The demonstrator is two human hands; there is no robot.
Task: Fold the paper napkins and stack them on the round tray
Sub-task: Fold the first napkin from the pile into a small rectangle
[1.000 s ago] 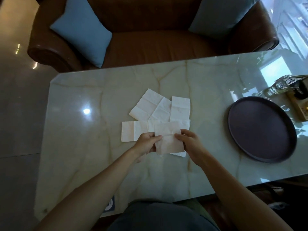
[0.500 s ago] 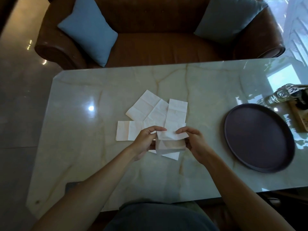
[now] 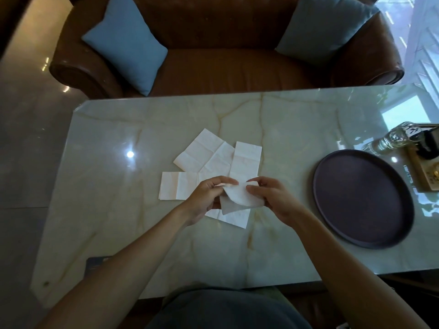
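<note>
Both hands hold one white paper napkin just above the marble table. My left hand pinches its left top corner and my right hand pinches the right side. Its top half curls down over the lower half. Several other white napkins lie fanned out flat on the table behind and under my hands. The dark round tray sits to the right with nothing on it.
A glass bottle lies at the right edge beside a wooden holder with dark items. A brown leather sofa with two blue cushions stands behind the table. My lap is at the near edge.
The napkin in my hands went from held flat to having its top edge brought down toward me over the lower half. The camera view shifted slightly.
</note>
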